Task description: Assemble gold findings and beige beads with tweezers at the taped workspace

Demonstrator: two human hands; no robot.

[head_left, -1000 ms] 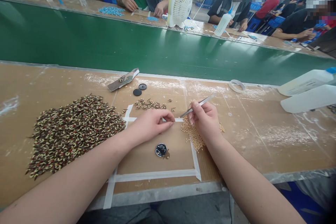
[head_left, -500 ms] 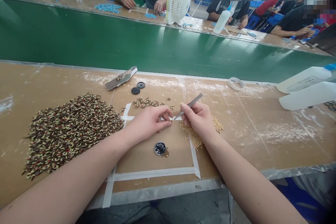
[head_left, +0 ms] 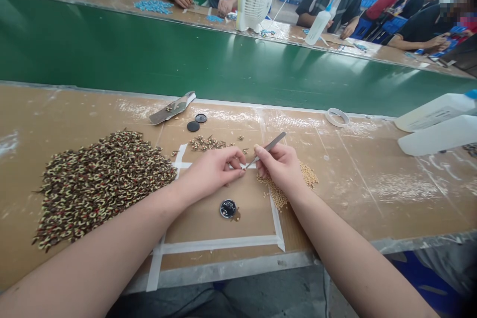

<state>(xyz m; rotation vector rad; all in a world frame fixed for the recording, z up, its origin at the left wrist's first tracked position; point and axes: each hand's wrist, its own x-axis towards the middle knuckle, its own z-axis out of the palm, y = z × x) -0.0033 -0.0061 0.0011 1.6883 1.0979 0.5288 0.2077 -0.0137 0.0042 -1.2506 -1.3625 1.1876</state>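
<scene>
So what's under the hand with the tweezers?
Small tan beads show on both sides of the right hand, which holds the tweezers. The hand covers the middle, so I can't see how many beads are there or whether it touches them.

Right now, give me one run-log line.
left hand: pinches small piece | right hand: holds tweezers, tip by piece | black dish: on table | beads: by right hand

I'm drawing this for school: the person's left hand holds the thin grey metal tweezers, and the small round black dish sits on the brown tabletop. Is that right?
One thing is wrong: the head view shows the right hand holding the thin grey metal tweezers. The small round black dish does sit on the brown tabletop.
</scene>
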